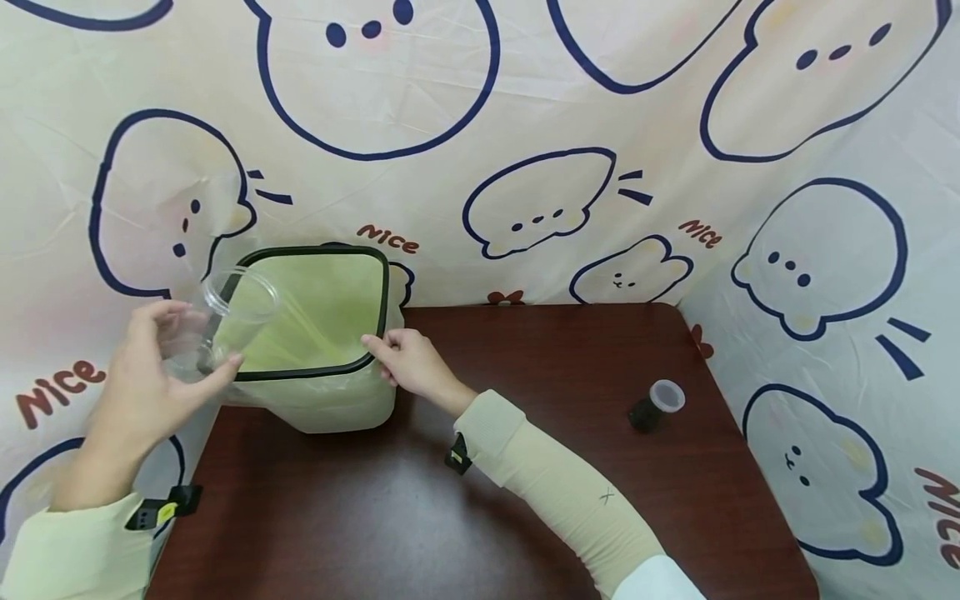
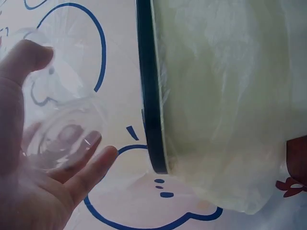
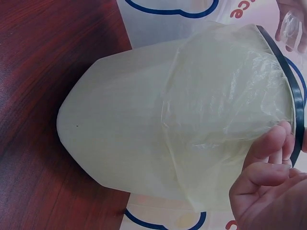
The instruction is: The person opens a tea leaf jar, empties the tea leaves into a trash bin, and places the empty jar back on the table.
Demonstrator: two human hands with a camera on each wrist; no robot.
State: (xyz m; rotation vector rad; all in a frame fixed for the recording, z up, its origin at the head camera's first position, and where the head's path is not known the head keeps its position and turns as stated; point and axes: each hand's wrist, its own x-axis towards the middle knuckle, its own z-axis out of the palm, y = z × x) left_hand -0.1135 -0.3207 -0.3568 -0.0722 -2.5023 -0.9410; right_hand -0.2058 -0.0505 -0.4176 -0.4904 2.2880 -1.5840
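Note:
A clear plastic cup is held in my left hand, tilted beside the left rim of a pale green bin. In the left wrist view, thumb and fingers curve round the cup, which stands apart from the bin. My right hand pinches the bin's near right rim, where a dark ring runs round the mouth. A thin translucent liner bag is folded down over the outside of the bin. Inside the bin, only pale green walls and liner folds show.
The bin stands at the back left of a dark reddish-brown table. A small dark container with a whitish translucent top stands on the right side. Cartoon-printed cloth hangs behind the table and along its sides.

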